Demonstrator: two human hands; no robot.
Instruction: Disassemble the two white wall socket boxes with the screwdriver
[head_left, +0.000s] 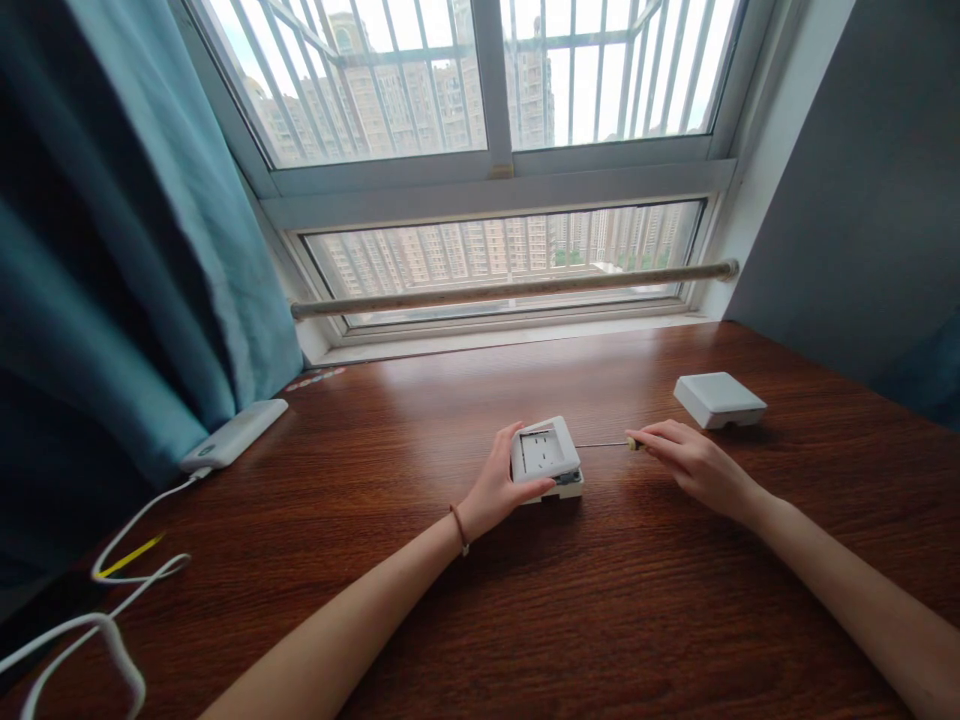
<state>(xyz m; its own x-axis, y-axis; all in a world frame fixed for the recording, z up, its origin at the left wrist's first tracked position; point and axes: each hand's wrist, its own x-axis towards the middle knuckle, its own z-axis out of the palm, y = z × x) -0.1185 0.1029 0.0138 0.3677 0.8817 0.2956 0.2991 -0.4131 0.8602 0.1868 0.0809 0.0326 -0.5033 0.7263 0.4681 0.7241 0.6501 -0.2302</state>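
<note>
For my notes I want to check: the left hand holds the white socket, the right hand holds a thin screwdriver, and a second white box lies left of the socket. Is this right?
Not quite. The head view shows the second white box right of the socket, beyond the right hand. The left hand and thin screwdriver are as you say.

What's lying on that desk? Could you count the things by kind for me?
Socket, in the left hand: 1
Screwdriver, in the right hand: 1
Square white box: 1
Power bank: 1
White cable: 1
Total: 5
</note>
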